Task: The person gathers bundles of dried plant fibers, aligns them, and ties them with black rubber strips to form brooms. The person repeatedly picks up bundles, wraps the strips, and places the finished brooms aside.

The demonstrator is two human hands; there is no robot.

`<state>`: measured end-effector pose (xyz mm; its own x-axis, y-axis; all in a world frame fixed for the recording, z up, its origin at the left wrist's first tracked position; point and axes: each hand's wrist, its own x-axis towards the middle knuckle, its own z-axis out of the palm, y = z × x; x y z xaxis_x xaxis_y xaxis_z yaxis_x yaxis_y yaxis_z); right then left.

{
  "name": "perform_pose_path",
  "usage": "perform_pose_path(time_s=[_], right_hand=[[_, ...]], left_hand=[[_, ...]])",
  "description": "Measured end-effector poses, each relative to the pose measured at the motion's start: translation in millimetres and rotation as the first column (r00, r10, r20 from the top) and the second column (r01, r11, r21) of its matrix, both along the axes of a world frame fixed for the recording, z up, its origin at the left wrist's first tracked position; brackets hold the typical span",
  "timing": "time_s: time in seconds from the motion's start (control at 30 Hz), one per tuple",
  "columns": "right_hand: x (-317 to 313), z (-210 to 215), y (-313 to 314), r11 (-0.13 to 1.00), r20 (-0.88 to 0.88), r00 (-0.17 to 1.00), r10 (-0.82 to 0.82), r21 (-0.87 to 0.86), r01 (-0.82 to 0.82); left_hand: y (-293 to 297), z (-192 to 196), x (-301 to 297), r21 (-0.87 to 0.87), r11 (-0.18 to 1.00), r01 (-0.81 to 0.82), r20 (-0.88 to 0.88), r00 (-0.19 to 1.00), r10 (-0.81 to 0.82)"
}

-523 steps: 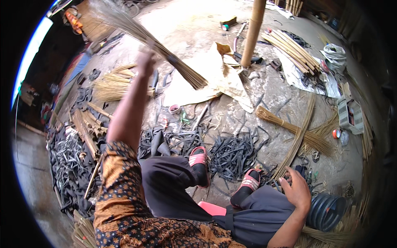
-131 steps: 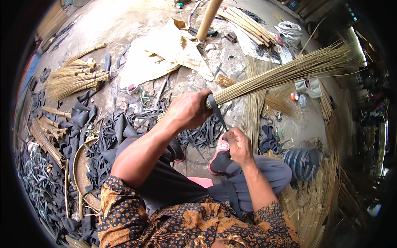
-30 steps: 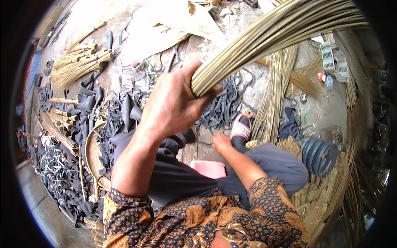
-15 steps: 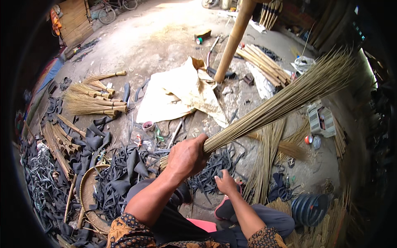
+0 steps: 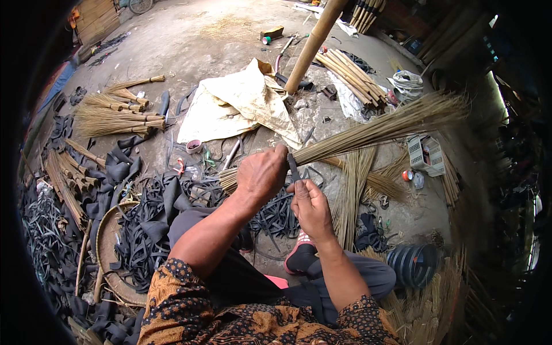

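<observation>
My left hand (image 5: 261,174) is closed round the handle end of a bundle of thin brown broom bristles (image 5: 382,126), whose splayed tips point to the upper right. A short butt end sticks out on the left side of that fist. A black rubber strip (image 5: 294,168) lies against the bundle just right of the left fist. My right hand (image 5: 312,211) pinches the strip's lower end between thumb and fingers. Below the hands lies a pile of black rubber strips (image 5: 275,217). How far the strip goes round the bundle is hidden.
Finished-looking small brooms (image 5: 118,122) lie at the left, near a round woven tray (image 5: 103,253) and more rubber scraps. A wooden post (image 5: 313,46) stands ahead beside a cream sheet (image 5: 230,106). Loose bristles (image 5: 348,201), a grey plastic basket (image 5: 425,155) and a coiled dark roll (image 5: 412,265) are at the right.
My right hand has risen from beside my foot to the bundle, with a rubber strip now pinched in it. The bundle has tipped to a flatter slant, still in my left hand.
</observation>
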<state>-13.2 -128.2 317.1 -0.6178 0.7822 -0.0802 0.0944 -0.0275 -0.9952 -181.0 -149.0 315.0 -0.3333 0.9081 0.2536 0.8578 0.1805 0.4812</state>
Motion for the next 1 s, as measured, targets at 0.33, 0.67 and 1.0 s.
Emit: perform_pose_path(time_s=[0.33, 0.67, 1.0], right_hand=[[-10.7, 16.4, 1.5, 0.978, 0.079, 0.975, -0.209, -0.009, 0.211], [14.0, 13.6, -15.2, 0.966, -0.046, 0.995, -0.092, -0.246, 0.078], [83.1, -15.7, -26.3, 0.974, 0.245, 0.966, -0.087, 0.226, 0.03]], left_hand=[[-10.3, -2.3, 20.4, -0.011, 0.997, 0.082, -0.088, 0.993, -0.083], [-3.3, -14.6, 11.7, -0.084, 0.993, 0.081, 0.087, 0.993, -0.074], [1.9, -8.9, 5.6, -0.068, 0.961, 0.27, 0.412, 0.884, -0.219]])
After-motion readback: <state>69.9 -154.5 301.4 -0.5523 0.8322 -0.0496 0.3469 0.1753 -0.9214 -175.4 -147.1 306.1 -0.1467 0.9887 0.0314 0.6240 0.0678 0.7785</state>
